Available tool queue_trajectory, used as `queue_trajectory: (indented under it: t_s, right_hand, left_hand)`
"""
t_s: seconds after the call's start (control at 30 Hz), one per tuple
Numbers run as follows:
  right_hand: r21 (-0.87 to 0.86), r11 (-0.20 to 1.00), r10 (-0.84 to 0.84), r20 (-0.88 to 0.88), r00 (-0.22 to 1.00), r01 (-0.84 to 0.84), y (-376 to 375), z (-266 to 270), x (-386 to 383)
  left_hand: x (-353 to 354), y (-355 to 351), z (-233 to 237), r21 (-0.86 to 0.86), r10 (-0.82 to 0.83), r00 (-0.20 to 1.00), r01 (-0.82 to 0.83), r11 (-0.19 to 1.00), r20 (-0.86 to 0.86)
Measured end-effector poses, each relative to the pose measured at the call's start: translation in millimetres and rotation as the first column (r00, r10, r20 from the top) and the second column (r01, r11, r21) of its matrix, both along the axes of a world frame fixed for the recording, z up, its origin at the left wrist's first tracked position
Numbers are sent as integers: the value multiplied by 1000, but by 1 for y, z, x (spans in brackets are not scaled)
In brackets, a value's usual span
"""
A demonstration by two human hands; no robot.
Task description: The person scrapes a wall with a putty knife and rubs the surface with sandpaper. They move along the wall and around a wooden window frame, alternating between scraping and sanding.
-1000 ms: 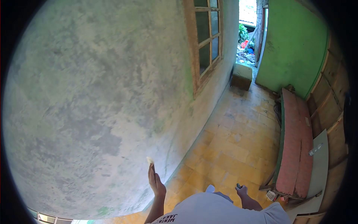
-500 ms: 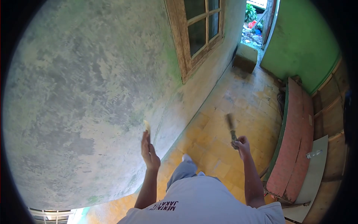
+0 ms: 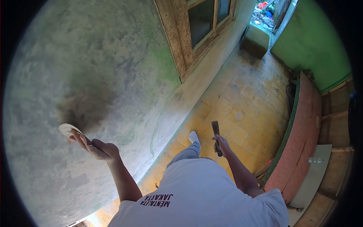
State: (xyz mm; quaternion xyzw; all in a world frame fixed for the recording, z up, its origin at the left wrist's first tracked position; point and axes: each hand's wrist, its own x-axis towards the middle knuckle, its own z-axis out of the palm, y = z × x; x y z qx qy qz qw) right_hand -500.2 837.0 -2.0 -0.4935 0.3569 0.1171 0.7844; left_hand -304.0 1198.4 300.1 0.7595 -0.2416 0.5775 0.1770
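My left hand [image 3: 99, 148] is raised close to the patchy grey-green wall [image 3: 124, 87], fingers stretched along a pale, round-ended flat plate [image 3: 68, 128]. The plate is held between fingers and thumb; part of it lies hidden behind them, and its exact kind does not show. A dark shadow falls on the wall just above it. Lower right, my right hand [image 3: 223, 145] is wrapped around the dark handle of a putty knife [image 3: 216, 129], its blade pointing up and away from me over the tiled floor.
A wooden window frame [image 3: 172, 41] is set in the wall. Yellowish tiles [image 3: 227, 109] cover the floor. On the right lean a long reddish panel [image 3: 298, 140] and a grey board [image 3: 319, 172], with a clear plastic bottle [image 3: 315, 160] on it. A box-like block [image 3: 255, 41] stands by the doorway.
My left hand has moved left along the wall and turned, so the plate's broad face shows. My right hand with the putty knife has shifted left; the whole view has tilted slightly.
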Motion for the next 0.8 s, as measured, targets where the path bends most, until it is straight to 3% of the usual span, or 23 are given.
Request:
queue_trajectory:
  t_s: [0.2,0.27,0.33,0.37,0.43,0.57,0.63,0.8]
  right_hand:
    - [-12,997,80,40,996,-80,-10,-51,93]
    - [-99,977,196,89,976,-187,-7,-62,122]
    - [-264,928,293,80,953,-263,-1,-46,152]
    - [-247,935,280,69,958,-256,2,-51,164]
    - [-391,833,417,-23,908,-392,8,-64,187]
    - [-415,807,450,-29,893,-420,20,-91,220]
    - [-528,736,458,-74,886,-424,25,-107,231]
    - [-544,712,443,-142,885,-444,33,-103,262]
  left_hand:
    - [43,-8,-8,121,147,985,-158,980,96]
    - [41,-10,-11,116,311,947,-319,941,79]
    - [43,-8,-12,159,351,933,-359,920,79]
    - [44,-8,-12,174,410,908,-420,891,89]
    - [47,-12,-8,224,412,907,-421,879,87]
    - [49,-11,-9,247,417,904,-427,870,93]
    - [52,-19,-7,249,419,901,-434,866,112]
    - [52,-19,-7,281,471,881,-464,840,46]
